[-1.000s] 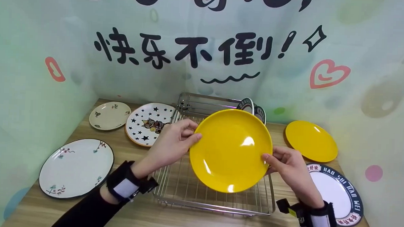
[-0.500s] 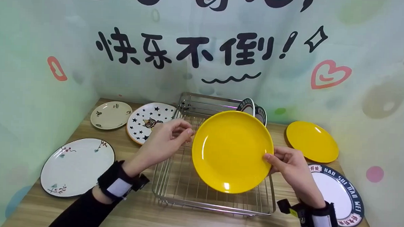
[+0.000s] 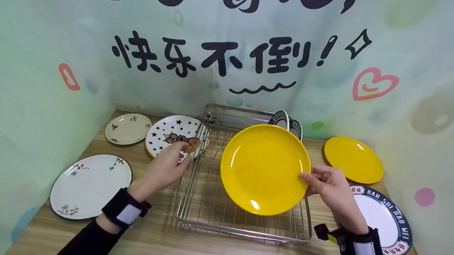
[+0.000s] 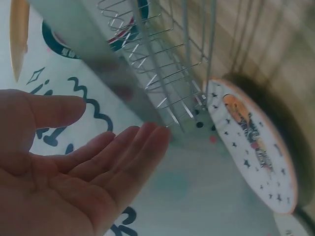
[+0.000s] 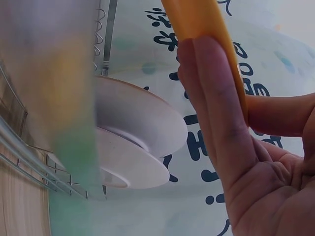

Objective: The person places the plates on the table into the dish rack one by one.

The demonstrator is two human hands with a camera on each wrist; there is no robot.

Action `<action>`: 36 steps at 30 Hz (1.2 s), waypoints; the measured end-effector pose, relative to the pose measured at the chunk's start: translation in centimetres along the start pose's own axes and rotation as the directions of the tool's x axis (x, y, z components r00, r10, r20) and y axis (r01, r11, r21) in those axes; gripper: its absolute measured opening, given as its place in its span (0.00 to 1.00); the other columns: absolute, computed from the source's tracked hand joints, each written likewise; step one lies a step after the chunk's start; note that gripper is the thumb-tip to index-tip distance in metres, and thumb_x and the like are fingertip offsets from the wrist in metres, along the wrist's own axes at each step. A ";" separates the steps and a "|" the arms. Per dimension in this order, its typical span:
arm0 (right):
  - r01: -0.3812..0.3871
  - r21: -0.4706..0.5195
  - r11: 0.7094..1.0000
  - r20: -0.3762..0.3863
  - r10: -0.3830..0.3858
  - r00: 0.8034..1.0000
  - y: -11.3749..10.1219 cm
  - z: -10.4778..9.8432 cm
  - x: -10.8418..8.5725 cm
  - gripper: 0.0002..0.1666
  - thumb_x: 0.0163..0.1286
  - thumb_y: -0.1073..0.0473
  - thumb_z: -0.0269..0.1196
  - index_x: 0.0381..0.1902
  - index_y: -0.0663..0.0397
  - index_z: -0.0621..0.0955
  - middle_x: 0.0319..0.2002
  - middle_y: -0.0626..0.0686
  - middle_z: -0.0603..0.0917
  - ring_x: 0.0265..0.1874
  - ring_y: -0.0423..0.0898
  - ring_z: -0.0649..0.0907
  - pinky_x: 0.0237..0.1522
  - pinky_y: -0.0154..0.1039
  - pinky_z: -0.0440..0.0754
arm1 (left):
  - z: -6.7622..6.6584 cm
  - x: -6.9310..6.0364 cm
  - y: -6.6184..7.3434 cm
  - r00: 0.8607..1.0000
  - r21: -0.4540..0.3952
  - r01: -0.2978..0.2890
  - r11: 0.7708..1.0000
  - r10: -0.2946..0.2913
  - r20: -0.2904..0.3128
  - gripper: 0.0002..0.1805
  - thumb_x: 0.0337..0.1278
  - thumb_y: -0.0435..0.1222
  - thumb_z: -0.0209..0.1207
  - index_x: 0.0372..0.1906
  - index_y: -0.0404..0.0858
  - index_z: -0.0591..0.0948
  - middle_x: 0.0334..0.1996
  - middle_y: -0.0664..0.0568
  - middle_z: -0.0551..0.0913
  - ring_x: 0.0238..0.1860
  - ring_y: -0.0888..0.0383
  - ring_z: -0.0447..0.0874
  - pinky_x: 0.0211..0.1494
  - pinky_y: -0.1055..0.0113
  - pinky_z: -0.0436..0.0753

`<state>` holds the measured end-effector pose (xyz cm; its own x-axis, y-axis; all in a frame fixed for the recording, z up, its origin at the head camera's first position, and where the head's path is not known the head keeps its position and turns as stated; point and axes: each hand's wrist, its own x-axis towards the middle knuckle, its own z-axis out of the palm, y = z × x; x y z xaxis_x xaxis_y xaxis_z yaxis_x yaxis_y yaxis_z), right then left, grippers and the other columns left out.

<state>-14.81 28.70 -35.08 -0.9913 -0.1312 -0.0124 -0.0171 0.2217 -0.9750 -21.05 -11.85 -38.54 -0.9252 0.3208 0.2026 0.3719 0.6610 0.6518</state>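
Observation:
In the head view my right hand (image 3: 330, 189) pinches the right rim of a round yellow plate (image 3: 265, 170), thumb on its face and fingers behind. The plate is held tilted above a wire dish rack (image 3: 209, 202), facing the camera. From the right wrist, the plate's yellow edge (image 5: 216, 44) shows between thumb and fingers. My left hand (image 3: 163, 170) hovers left of the rack, near a white plate with stars and a cartoon cat (image 3: 166, 140). Nothing is in it; the left wrist view has its fingers loosely extended, thumb apart.
Two dark-rimmed plates (image 3: 280, 118) stand upright at the rack's back right. A second yellow plate (image 3: 353, 160) and a lettered-rim plate (image 3: 378, 217) lie on the right. On the left lie a small cream plate (image 3: 128, 129) and a large white plate with floral sprigs (image 3: 92, 187).
My left hand has let go of the yellow plate and moved left and down, away from it. The right hand still holds the plate, nearly in place.

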 end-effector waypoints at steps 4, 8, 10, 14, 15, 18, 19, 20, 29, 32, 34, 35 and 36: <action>-0.018 -0.004 1.000 -0.005 0.018 1.000 -0.1 0.1 0.1 0.16 0.70 0.63 0.64 0.49 0.71 0.81 0.37 0.66 0.86 0.30 0.63 0.86 0.34 0.52 0.86 | 1.0 -0.3 -0.7 1.000 -0.084 0.019 0.996 -0.018 0.017 0.25 0.67 0.33 0.59 0.64 0.26 0.70 0.55 0.34 0.78 0.45 0.48 0.84 0.47 0.59 0.84; -0.025 -0.015 1.000 -0.016 0.025 1.000 -0.3 0.0 0.0 0.16 0.71 0.63 0.63 0.50 0.71 0.81 0.37 0.66 0.86 0.30 0.63 0.86 0.34 0.52 0.86 | 1.9 -0.7 -1.3 1.000 -0.124 0.023 0.992 -0.021 0.020 0.29 0.66 0.29 0.57 0.68 0.23 0.65 0.54 0.34 0.79 0.30 0.55 0.80 0.36 0.63 0.84; -0.023 -0.018 1.000 -0.025 0.022 0.999 -0.5 -0.1 -0.1 0.16 0.71 0.63 0.63 0.50 0.71 0.81 0.37 0.66 0.86 0.30 0.62 0.86 0.34 0.51 0.86 | 2.3 -0.9 -1.5 0.999 -0.130 0.033 0.991 -0.030 0.027 0.30 0.67 0.28 0.55 0.70 0.22 0.61 0.57 0.33 0.77 0.24 0.60 0.74 0.34 0.65 0.82; -0.021 -0.033 0.999 -0.038 0.020 0.999 -1.0 -0.7 -0.6 0.16 0.71 0.64 0.62 0.51 0.73 0.80 0.37 0.66 0.86 0.30 0.62 0.86 0.34 0.51 0.86 | 2.9 -0.9 -1.6 0.995 -0.180 0.084 0.980 -0.072 0.071 0.31 0.71 0.27 0.49 0.72 0.24 0.53 0.66 0.36 0.69 0.16 0.64 0.65 0.25 0.68 0.78; -0.025 -0.041 0.999 -0.040 0.023 0.999 -1.2 -0.9 -0.6 0.17 0.71 0.64 0.62 0.51 0.73 0.80 0.38 0.66 0.86 0.30 0.62 0.86 0.34 0.51 0.86 | 3.0 -0.9 -1.6 0.994 -0.182 0.094 0.979 -0.081 0.078 0.31 0.71 0.27 0.47 0.73 0.24 0.52 0.67 0.36 0.68 0.15 0.64 0.63 0.25 0.69 0.78; -0.035 -0.071 0.997 -0.039 0.032 0.999 -2.1 -1.6 -0.6 0.17 0.72 0.64 0.61 0.51 0.75 0.79 0.37 0.66 0.86 0.30 0.61 0.86 0.34 0.50 0.86 | 3.2 -0.8 -1.4 0.990 -0.174 0.119 0.978 -0.104 0.091 0.30 0.72 0.27 0.45 0.73 0.24 0.50 0.67 0.36 0.67 0.13 0.64 0.60 0.21 0.69 0.76; -0.037 -0.083 0.996 -0.039 0.034 0.999 -2.5 -1.8 -0.5 0.17 0.72 0.64 0.61 0.52 0.75 0.79 0.37 0.66 0.86 0.29 0.60 0.86 0.34 0.50 0.86 | 3.2 -0.8 -1.2 0.989 -0.171 0.127 0.977 -0.113 0.094 0.30 0.72 0.27 0.44 0.73 0.23 0.50 0.67 0.36 0.67 0.13 0.64 0.60 0.21 0.69 0.76; -0.039 -0.096 0.995 -0.041 0.035 0.999 -3.0 -2.0 -0.4 0.17 0.72 0.64 0.61 0.51 0.76 0.79 0.37 0.66 0.86 0.29 0.60 0.86 0.34 0.50 0.86 | 3.2 -0.8 -1.1 0.989 -0.164 0.132 0.977 -0.118 0.094 0.30 0.72 0.27 0.44 0.73 0.23 0.50 0.67 0.35 0.67 0.13 0.64 0.59 0.21 0.69 0.76; -0.015 -0.306 0.952 0.006 0.018 1.000 -9.4 -3.3 2.0 0.17 0.75 0.63 0.57 0.51 0.75 0.79 0.36 0.64 0.86 0.28 0.55 0.87 0.32 0.45 0.87 | 3.7 -1.2 -0.4 0.969 -0.193 0.245 0.950 -0.235 0.074 0.29 0.73 0.28 0.41 0.75 0.26 0.52 0.65 0.34 0.70 0.12 0.64 0.61 0.14 0.71 0.70; 0.006 -0.410 0.912 0.015 0.000 1.000 -11.8 -2.9 3.1 0.17 0.75 0.61 0.57 0.50 0.73 0.80 0.36 0.64 0.86 0.27 0.53 0.87 0.31 0.43 0.87 | 3.9 -1.2 0.0 0.958 -0.166 0.287 0.943 -0.281 0.058 0.29 0.73 0.28 0.40 0.75 0.27 0.52 0.56 0.33 0.78 0.11 0.63 0.61 0.13 0.70 0.71; 0.035 -0.478 0.878 0.013 -0.033 0.999 -13.0 -2.4 3.8 0.17 0.75 0.60 0.58 0.48 0.72 0.82 0.35 0.64 0.86 0.25 0.53 0.87 0.30 0.41 0.86 | 4.1 -1.2 0.2 0.954 -0.143 0.298 0.944 -0.295 0.042 0.30 0.71 0.27 0.41 0.75 0.26 0.53 0.47 0.33 0.81 0.11 0.63 0.61 0.13 0.69 0.72; 0.049 -0.506 0.861 0.012 -0.050 0.999 -13.5 -2.0 4.1 0.17 0.75 0.61 0.57 0.47 0.72 0.82 0.34 0.64 0.86 0.24 0.53 0.87 0.28 0.41 0.86 | 4.2 -1.1 0.3 0.955 -0.130 0.295 0.947 -0.293 0.032 0.30 0.70 0.26 0.42 0.74 0.26 0.53 0.46 0.33 0.82 0.11 0.63 0.62 0.13 0.68 0.73; 0.057 -0.529 0.847 0.003 -0.065 0.998 -13.9 -1.6 4.4 0.16 0.74 0.61 0.57 0.45 0.72 0.83 0.33 0.63 0.86 0.22 0.53 0.87 0.26 0.40 0.86 | 4.3 -1.1 0.3 0.955 -0.124 0.296 0.947 -0.295 0.026 0.30 0.70 0.26 0.42 0.74 0.26 0.53 0.42 0.35 0.82 0.11 0.62 0.62 0.13 0.67 0.73</action>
<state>-19.14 26.61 -21.27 -0.9877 -0.1479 0.0507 -0.1399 0.6913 -0.7089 -19.62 -9.07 -41.65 -0.9914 0.1293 -0.0180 0.0690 0.6367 0.7680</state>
